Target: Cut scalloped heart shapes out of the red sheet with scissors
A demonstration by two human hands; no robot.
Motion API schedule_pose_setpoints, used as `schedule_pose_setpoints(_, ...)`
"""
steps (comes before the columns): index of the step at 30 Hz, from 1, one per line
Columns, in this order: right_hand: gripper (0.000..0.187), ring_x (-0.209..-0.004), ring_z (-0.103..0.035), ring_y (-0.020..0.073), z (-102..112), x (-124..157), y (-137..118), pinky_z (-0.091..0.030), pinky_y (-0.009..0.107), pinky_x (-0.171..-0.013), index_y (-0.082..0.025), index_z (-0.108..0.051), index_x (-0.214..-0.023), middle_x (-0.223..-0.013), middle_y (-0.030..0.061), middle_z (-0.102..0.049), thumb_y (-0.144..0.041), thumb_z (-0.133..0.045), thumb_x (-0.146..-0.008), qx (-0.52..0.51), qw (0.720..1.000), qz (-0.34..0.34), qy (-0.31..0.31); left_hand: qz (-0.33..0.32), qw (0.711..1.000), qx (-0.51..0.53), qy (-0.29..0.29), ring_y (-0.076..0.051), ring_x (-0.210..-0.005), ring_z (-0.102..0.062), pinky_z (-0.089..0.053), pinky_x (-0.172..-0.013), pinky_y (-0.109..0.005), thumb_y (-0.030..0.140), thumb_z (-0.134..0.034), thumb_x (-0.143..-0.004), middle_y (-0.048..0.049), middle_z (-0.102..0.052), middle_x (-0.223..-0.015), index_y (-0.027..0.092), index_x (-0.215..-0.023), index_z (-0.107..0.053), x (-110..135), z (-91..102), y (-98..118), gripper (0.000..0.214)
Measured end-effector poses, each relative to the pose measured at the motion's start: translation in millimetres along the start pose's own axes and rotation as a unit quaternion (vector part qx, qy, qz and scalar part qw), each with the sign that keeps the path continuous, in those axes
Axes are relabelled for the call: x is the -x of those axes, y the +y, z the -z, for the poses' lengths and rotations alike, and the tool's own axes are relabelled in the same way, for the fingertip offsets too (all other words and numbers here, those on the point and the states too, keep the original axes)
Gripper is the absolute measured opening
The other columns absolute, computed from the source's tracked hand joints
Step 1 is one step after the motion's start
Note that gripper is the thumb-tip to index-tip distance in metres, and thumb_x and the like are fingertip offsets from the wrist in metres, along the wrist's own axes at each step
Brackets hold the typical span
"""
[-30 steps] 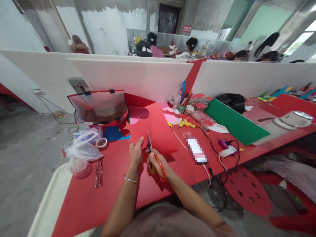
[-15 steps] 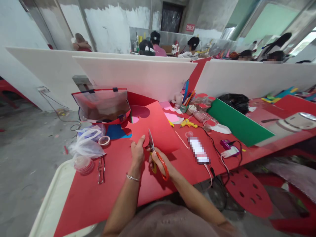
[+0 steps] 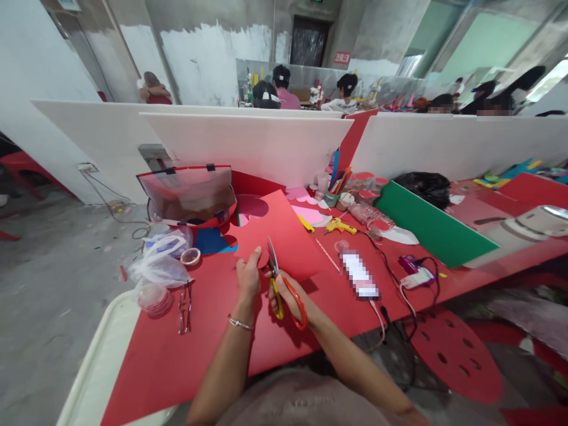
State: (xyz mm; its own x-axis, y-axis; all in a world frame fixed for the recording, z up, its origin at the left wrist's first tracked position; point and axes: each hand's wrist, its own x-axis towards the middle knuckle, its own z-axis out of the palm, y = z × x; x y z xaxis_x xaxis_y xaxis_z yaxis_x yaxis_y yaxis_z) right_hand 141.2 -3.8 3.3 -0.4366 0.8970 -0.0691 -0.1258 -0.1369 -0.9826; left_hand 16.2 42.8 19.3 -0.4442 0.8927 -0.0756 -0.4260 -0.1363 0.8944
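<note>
My left hand (image 3: 248, 278) pinches the near edge of a red paper sheet (image 3: 284, 234) that lifts off the red table (image 3: 177, 355). A thin bracelet sits on that wrist. My right hand (image 3: 284, 299) grips orange-handled scissors (image 3: 284, 284), whose blades stand in the sheet's edge right beside my left thumb. The sheet has a round cut-out near its far left corner.
Left of my hands lie a tape roll (image 3: 191, 256), a plastic bag (image 3: 155, 263) and pliers (image 3: 184, 306). A clear-fronted red case (image 3: 189, 195) stands behind. To the right are a yellow glue gun (image 3: 339, 225), a phone, cables, a green board (image 3: 426, 225). White partitions and seated people beyond.
The camera tipped slightly; my hands, the scissors and the red sheet sit a little lower and more to the right in view. Grips are unchanged.
</note>
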Motion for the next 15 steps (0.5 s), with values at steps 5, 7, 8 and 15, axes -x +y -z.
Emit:
schedule_pose_setpoints(5,0.064,-0.06,-0.06,0.0139,-1,0,-6,-0.053,0.029,-0.056,-0.021,-0.056,-0.119,-0.078,-0.0013,-0.062,-0.08,-0.054,-0.096,-0.025,1.0,-0.001,-0.002,0.016,0.999,-0.025,-0.025,-0.011,-0.044,-0.05,-0.041,-0.049,-0.025,0.046,-0.076,-0.082,0.0034,-0.053,-0.051,0.019,-0.06,-0.054,3,2.3,3,0.041)
schedule_pose_setpoints(7,0.064,-0.06,-0.061,0.0142,-1,0,-9,-0.054,0.029,-0.056,-0.021,-0.056,-0.119,-0.078,-0.0015,-0.061,-0.08,-0.056,-0.094,-0.031,1.0,-0.007,-0.003,0.012,0.999,-0.036,-0.018,-0.011,-0.045,-0.052,-0.042,-0.05,-0.025,0.047,-0.077,-0.082,0.0031,-0.053,-0.05,0.019,-0.059,-0.053,3,4.3,3,0.043)
schedule_pose_setpoints(8,0.065,-0.06,-0.061,0.0143,-1,0,-10,-0.053,0.028,-0.055,-0.021,-0.056,-0.119,-0.077,-0.0017,-0.061,-0.081,-0.057,-0.094,-0.033,0.999,-0.008,-0.003,0.012,0.999,-0.04,-0.015,-0.011,-0.045,-0.052,-0.042,-0.05,-0.025,0.047,-0.077,-0.082,0.0031,-0.052,-0.05,0.02,-0.058,-0.052,3,5.2,2,0.044)
schedule_pose_setpoints(15,0.061,-0.061,-0.062,0.0147,-2,1,-11,-0.053,0.028,-0.054,-0.021,-0.056,-0.118,-0.079,-0.0015,-0.06,-0.078,-0.056,-0.096,-0.034,0.999,-0.008,-0.011,0.015,1.0,0.001,-0.027,-0.01,-0.042,-0.048,-0.038,-0.043,-0.024,0.045,-0.078,-0.082,0.0034,-0.051,-0.05,0.02,-0.059,-0.052,2,2.5,3,0.043)
